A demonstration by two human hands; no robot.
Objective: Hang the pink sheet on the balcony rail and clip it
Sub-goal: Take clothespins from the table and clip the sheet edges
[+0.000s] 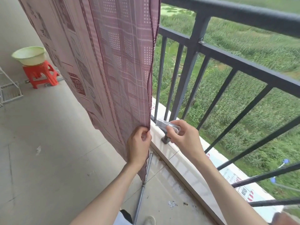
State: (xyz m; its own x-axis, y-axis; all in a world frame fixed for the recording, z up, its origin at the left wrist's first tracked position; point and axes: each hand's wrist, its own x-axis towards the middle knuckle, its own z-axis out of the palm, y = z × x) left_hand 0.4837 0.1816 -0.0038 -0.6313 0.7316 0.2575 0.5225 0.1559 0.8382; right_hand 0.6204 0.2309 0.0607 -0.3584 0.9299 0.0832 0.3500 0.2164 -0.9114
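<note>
The pink patterned sheet (103, 59) hangs down over the dark balcony rail (243, 13) on the left side of the view, its lower corner reaching almost to the floor. My left hand (139, 143) pinches the sheet's right edge near the bottom. To its right, my right hand (183, 135) grips a pale grey clothes clip (164, 125) just above the white ledge (178, 158), beside a rail post's foot.
Dark vertical bars (186, 75) line the balcony with green fields beyond. A red stool (40, 75) carrying a pale green basin (29, 55) stands at the far left by a white rack (9, 90). A metal pipe (142, 189) lies along the floor by the ledge.
</note>
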